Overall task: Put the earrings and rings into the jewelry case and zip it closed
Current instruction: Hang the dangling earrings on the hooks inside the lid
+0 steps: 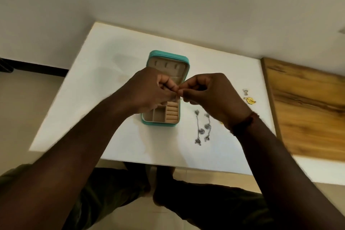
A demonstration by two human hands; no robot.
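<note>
White table (130, 145): left hand (149, 89) and right hand (211, 95) are together pinching a small ring (180, 97) over the open jewelry case (164, 117).

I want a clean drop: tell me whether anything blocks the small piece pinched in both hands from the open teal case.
Nothing visible does. The small thin metal piece, pinched between left hand and right hand, sits over the open teal rectangular jewelry case; its beige ring rolls lie uncovered below.
</note>
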